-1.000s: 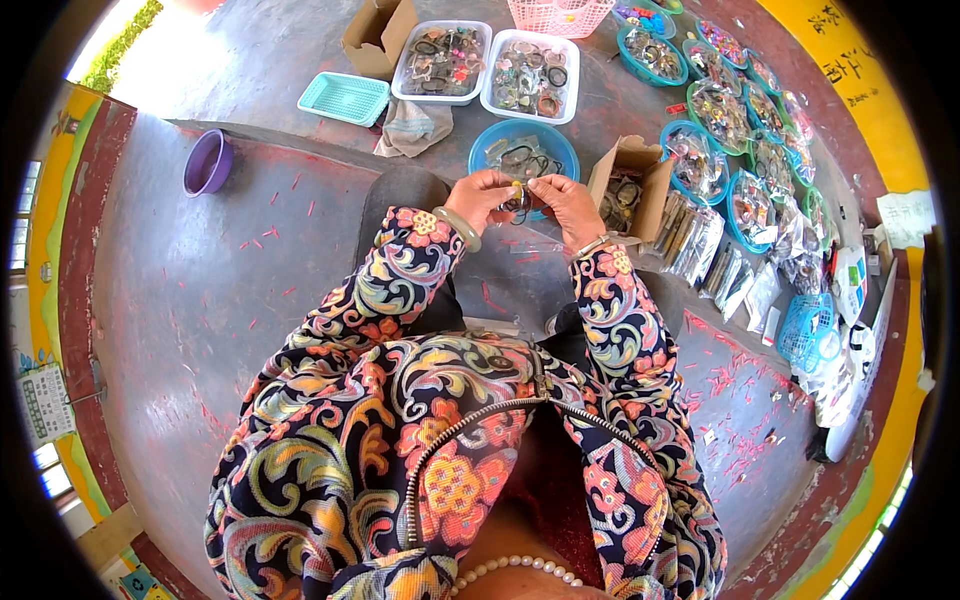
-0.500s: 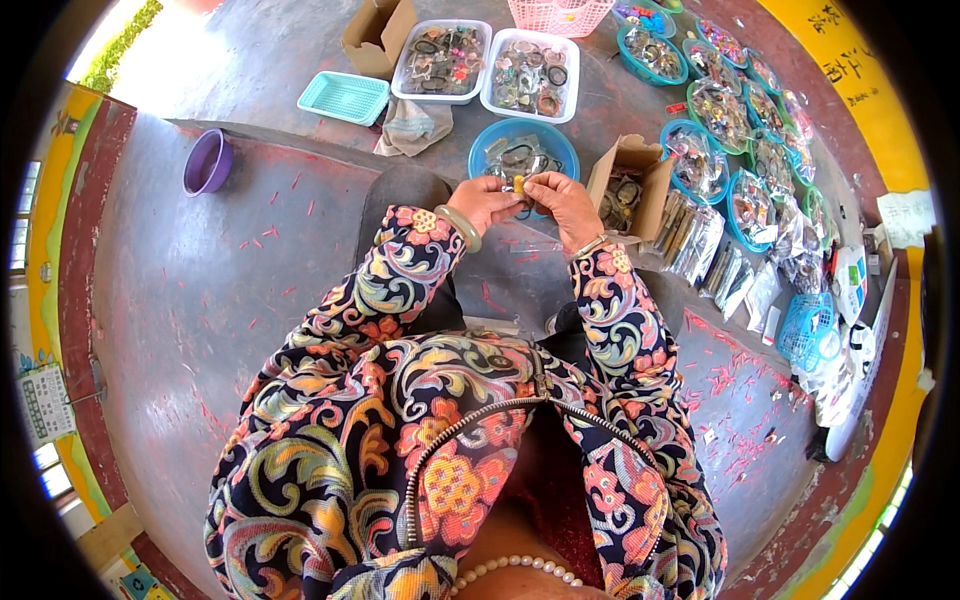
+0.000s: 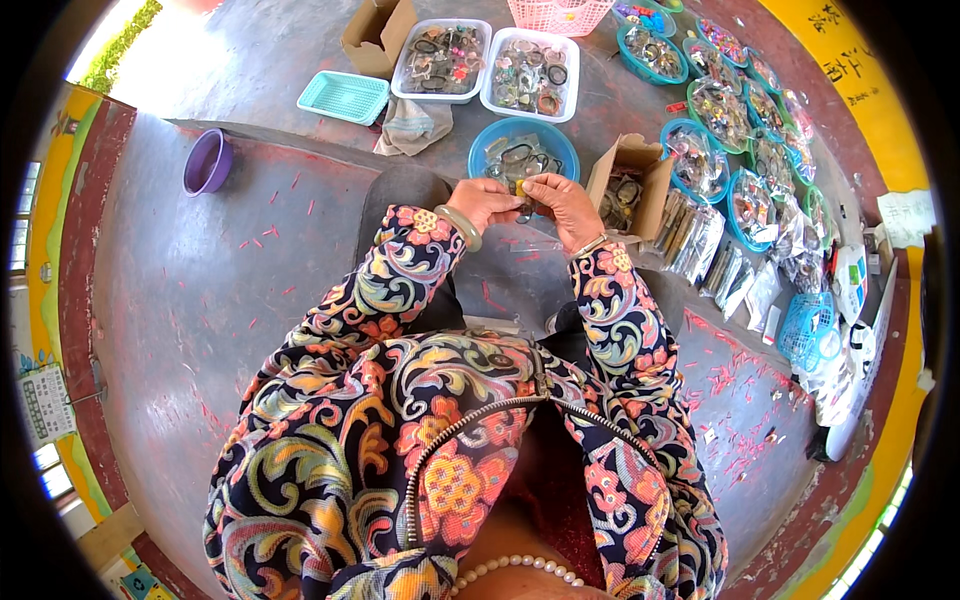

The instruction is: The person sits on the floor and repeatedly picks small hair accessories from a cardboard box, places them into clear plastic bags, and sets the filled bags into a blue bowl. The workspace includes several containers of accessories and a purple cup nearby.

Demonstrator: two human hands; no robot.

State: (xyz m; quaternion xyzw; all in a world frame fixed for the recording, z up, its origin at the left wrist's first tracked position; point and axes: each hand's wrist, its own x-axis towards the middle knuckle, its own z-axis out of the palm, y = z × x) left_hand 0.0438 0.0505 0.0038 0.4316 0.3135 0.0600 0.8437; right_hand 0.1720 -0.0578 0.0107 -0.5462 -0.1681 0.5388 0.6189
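Note:
Over the near edge of a blue basin (image 3: 571,150), my left hand (image 3: 482,206) and my right hand (image 3: 564,208) meet with fingertips pinched together. Between them is a small yellow piece (image 3: 520,187) with a dark loop hanging below it; its exact kind is too small to make out. Inside the basin lie dark bands and clear plastic bags. A cardboard box (image 3: 654,187) with small bagged items stands just right of my right hand. Both hands are closed, and the fingers partly hide what they hold.
Two white tubs (image 3: 484,75) of bands stand beyond the basin, beside a turquoise tray (image 3: 343,97), a grey cloth (image 3: 415,128) and an open carton (image 3: 378,38). A purple basin (image 3: 207,162) sits at left. Several filled baskets (image 3: 722,115) and plastic packets (image 3: 690,240) crowd the right.
The yellow piece has shifted slightly and is more covered by my fingers. Both hands stay in nearly the same place, still pinching it.

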